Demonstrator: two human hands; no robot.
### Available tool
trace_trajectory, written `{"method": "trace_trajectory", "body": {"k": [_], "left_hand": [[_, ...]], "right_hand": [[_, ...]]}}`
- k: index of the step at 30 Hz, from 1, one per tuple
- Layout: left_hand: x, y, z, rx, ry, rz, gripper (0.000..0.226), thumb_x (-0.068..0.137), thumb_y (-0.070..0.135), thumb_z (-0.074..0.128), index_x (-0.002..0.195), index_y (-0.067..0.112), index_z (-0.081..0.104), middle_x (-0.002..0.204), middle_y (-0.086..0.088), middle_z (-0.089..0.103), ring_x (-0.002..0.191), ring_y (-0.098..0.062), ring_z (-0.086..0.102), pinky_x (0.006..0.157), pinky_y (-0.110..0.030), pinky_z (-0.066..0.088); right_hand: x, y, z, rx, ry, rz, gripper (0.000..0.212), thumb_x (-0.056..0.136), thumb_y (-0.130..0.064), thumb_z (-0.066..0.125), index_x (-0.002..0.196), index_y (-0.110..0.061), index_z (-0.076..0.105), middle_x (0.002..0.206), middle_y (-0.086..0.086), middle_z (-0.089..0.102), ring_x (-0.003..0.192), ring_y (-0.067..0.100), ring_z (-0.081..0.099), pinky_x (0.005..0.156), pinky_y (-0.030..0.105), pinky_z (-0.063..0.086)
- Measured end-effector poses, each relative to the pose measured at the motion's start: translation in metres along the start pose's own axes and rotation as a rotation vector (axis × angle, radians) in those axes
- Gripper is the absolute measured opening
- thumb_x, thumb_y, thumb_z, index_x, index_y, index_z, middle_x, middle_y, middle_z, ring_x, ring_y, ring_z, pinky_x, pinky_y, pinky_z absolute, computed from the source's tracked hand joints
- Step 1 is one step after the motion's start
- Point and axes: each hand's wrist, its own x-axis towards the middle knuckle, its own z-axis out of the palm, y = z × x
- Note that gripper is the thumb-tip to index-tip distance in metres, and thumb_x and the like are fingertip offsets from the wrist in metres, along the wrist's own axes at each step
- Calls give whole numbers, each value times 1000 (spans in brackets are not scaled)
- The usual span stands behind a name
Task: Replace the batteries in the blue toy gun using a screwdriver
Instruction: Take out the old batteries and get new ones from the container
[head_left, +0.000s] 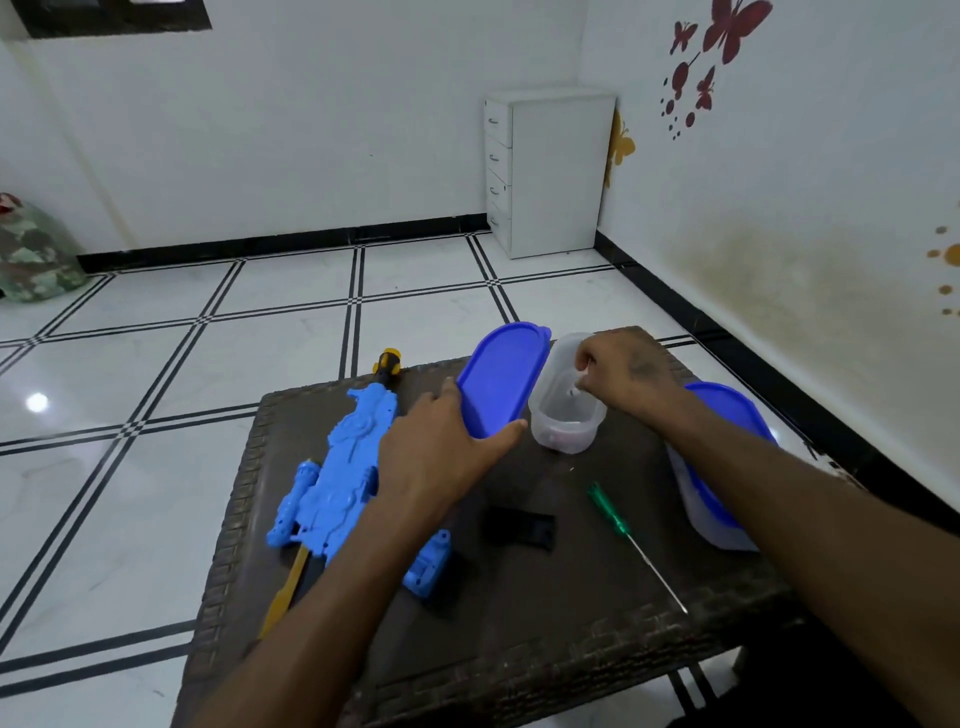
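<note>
toy gun: your blue toy gun (337, 478) lies flat on the left part of the dark table (571, 649), its yellow-and-black muzzle pointing to the far edge, untouched by either hand
left hand: your left hand (441, 447) holds the blue lid (501, 376) tilted up on its near end, thumb against the lower edge and fingers behind it
right hand: your right hand (623, 382) is dipped over the rim of the clear container (566, 415), fingertips pinched together on something small and pale; you cannot tell from here whether it is a screw or another small part
screwdriver: the green-handled screwdriver (631, 540) lies free on the table, near and right of the container, tip toward the near edge
black piece: a small black piece (519, 527) lies flat between the gun and the screwdriver; likely the battery cover, though that is a guess
second tub: a second tub with a blue lid (719, 478) sits at the right, partly hidden behind your right forearm
step in hand: judging by the layout, you are handling small parts at the container, with the gun probably already opened
next move: settle what your fingertips hold, free both hands, then turn to the gun; small parts call for a steady pinch over the container so nothing rolls off the table
</note>
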Motion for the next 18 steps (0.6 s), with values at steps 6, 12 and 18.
{"method": "trace_trajectory", "body": {"k": [6, 12, 18], "left_hand": [[19, 37, 19, 109, -16, 64, 95, 70, 85, 43, 134, 15, 46, 112, -4, 63, 92, -25, 62, 64, -33, 49], [37, 68, 33, 203, -69, 64, 91, 69, 86, 48, 125, 13, 52, 104, -4, 63, 87, -24, 62, 66, -33, 47], [46, 89, 42, 258, -101, 88, 96, 72, 85, 48, 131, 9, 49, 104, -7, 63, 86, -23, 60, 64, -32, 40]], "right_hand": [[8, 4, -7, 459, 166, 199, 27, 100, -17, 43, 111, -14, 67, 110, 3, 69, 97, 20, 65, 81, 34, 54], [15, 17, -18, 674, 46, 269, 27, 93, -24, 53, 97, -5, 72, 92, 7, 74, 89, 28, 70, 84, 40, 59], [31, 27, -8, 589, 87, 271, 25, 89, -3, 61, 109, -12, 75, 107, 4, 73, 89, 13, 62, 73, 22, 47]]}}
